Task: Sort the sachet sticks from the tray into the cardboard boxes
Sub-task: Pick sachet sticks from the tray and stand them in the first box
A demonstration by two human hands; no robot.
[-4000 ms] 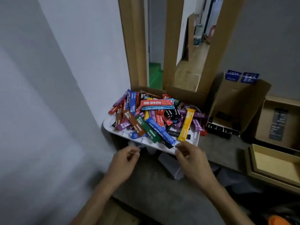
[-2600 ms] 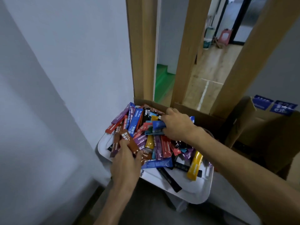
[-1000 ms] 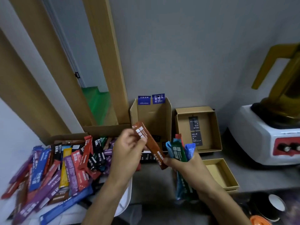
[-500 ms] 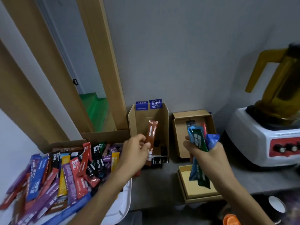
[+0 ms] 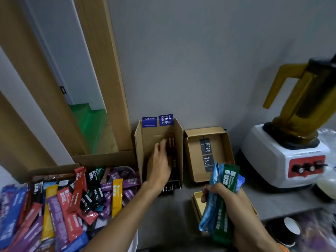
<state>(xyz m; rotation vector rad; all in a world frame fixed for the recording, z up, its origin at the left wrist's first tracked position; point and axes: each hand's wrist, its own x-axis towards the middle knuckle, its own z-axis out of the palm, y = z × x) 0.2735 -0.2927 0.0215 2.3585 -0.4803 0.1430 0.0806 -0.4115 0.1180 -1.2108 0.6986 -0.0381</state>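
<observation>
A heap of coloured sachet sticks (image 5: 72,197) covers the white tray (image 5: 135,239) at the lower left. My left hand (image 5: 160,162) reaches into the tall open cardboard box (image 5: 154,135), fingers stretched out beside a brown stick (image 5: 171,151) that lies along the box's right side. My right hand (image 5: 218,195) grips a bundle of blue and green sticks (image 5: 227,180) above a small shallow box (image 5: 196,199). A third box (image 5: 192,160) with black labels inside stands to the right of the tall one.
A white blender (image 5: 291,157) with an amber jug stands at the right on the grey counter. A paper cup (image 5: 291,228) sits at the lower right. Wooden posts (image 5: 109,88) and the grey wall rise behind the boxes.
My left hand has carried the brown stick from in front of the tall box down into it. My right hand with the bundle has dropped lower, over the small box.
</observation>
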